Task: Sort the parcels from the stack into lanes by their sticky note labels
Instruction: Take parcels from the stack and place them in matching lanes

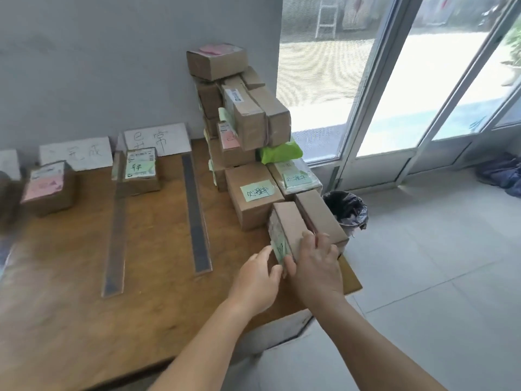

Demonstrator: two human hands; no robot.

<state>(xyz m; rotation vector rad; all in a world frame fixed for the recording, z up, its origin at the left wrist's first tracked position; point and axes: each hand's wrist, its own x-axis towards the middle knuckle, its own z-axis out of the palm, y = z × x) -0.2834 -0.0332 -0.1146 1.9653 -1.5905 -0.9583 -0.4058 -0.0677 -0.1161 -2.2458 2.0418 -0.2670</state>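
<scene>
A stack of brown cardboard parcels with green and pink sticky notes rises at the table's far right. At its near end a small parcel stands on its side, a green note on its left face. My right hand grips this parcel over its near top edge, thumb on the noted face. My left hand touches the same face with its fingertips. Two sorted parcels sit in the lanes: one with a pink note, one with a green note.
Two dark strips divide the wooden table into lanes, with white paper signs against the grey wall. A bin with a black bag stands on the floor right of the table, by glass doors.
</scene>
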